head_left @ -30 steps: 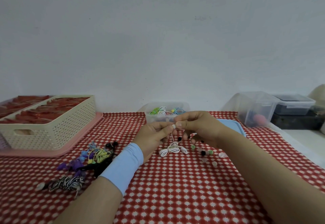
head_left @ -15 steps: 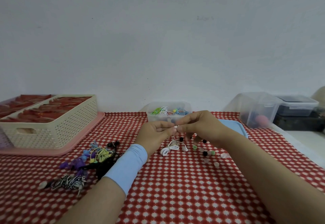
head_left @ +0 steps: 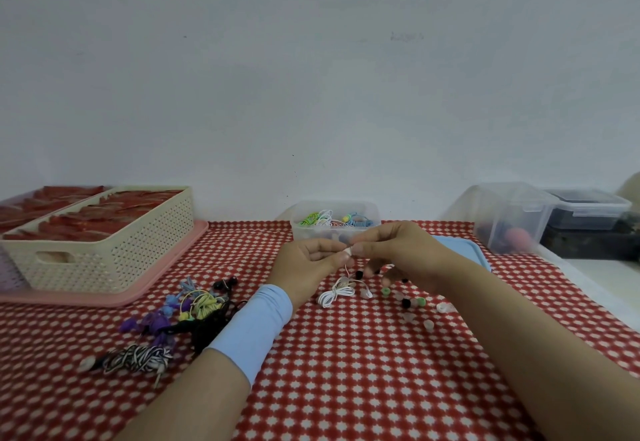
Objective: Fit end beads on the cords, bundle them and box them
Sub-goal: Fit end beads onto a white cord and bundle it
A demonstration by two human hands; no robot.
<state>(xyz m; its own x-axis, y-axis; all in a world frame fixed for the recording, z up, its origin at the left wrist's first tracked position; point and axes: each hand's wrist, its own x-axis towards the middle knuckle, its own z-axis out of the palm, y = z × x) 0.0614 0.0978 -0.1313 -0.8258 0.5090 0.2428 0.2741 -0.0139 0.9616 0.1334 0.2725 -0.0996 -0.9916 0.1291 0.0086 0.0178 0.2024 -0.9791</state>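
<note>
My left hand point(head_left: 311, 264) and my right hand point(head_left: 398, 253) meet fingertip to fingertip above the red checked tablecloth. Between them is a small white end bead point(head_left: 348, 251), pinched by my right hand. A thin white cord point(head_left: 337, 293) runs down from my left fingers to a loose coil on the cloth. Several loose beads point(head_left: 412, 302), black, green and clear, lie under and right of my right hand. A clear box point(head_left: 334, 224) with coloured bundled cords stands just behind the hands.
A pile of coloured and black cords point(head_left: 187, 312) and a black-and-white striped cord point(head_left: 135, 359) lie at the left. A cream basket point(head_left: 104, 250) on a pink tray stands far left. A blue lid point(head_left: 467, 250) and clear containers point(head_left: 512, 219) are at the right.
Both hands have stayed together at the same spot, fingers shifting slightly on the bead and cord end. The coil on the cloth has barely moved.
</note>
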